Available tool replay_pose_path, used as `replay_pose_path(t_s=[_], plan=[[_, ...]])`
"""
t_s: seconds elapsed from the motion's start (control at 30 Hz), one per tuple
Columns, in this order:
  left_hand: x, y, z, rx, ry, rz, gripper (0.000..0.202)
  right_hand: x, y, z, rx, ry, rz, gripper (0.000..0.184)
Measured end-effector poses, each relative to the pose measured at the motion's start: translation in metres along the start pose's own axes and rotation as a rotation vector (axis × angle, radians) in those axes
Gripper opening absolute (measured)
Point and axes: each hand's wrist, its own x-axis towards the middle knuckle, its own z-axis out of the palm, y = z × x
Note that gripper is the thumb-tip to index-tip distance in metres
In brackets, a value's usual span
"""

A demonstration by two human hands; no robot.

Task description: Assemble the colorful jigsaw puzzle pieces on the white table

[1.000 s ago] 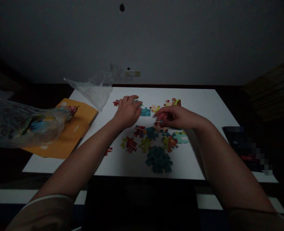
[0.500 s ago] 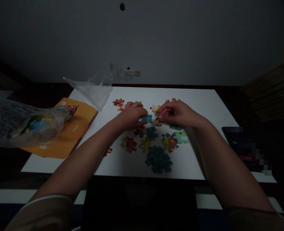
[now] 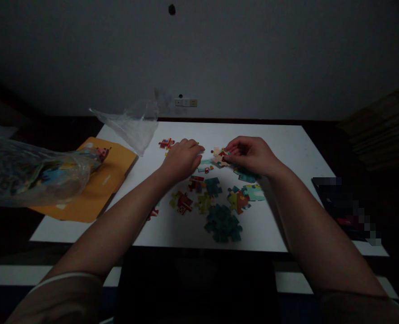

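Note:
Colourful jigsaw pieces lie scattered on a white table (image 3: 287,135) in dim light. My left hand (image 3: 181,158) rests on the table with curled fingers, its fingertips touching a teal piece (image 3: 205,167). My right hand (image 3: 250,155) pinches a pale piece with red marks (image 3: 219,156) just above the table, close to the teal piece. A joined dark teal cluster (image 3: 223,223) sits nearest me, with red, yellow and green pieces (image 3: 186,202) between it and my hands.
An orange folder (image 3: 101,184) lies at the table's left edge. A clear plastic bag with printed contents (image 3: 30,173) fills the left foreground, and another clear bag (image 3: 135,126) stands at the far left corner. A dark object (image 3: 341,207) sits at the right edge.
My right hand lifted the pale piece and drew it slightly away from my left hand. My left hand shifted a little toward me onto the teal piece.

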Motion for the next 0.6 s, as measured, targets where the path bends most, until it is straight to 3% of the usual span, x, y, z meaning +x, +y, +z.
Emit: replay_pose_path(t_s=[0.17, 0.3, 0.43, 0.53, 0.6], plan=[[-0.002, 0.006, 0.003, -0.429, 0.11, -0.008, 0.04, 0.002, -0.001, 0.012, -0.015, 0.045, -0.006, 0.054], [-0.001, 0.006, 0.007, -0.569, 0.129, -0.05, 0.017, 0.0, -0.004, 0.016, 0.006, -0.081, 0.026, 0.054], [0.003, 0.0, 0.011, -0.809, 0.078, -0.158, 0.024, -0.001, -0.002, 0.015, 0.051, -0.165, 0.068, 0.049], [0.005, -0.006, 0.006, -1.025, 0.083, -0.254, 0.029, 0.002, 0.003, 0.01, 0.063, -0.114, 0.091, 0.045], [0.004, -0.012, -0.003, -1.076, 0.074, -0.296, 0.029, 0.005, 0.009, 0.007, 0.018, -0.011, 0.098, 0.041]])
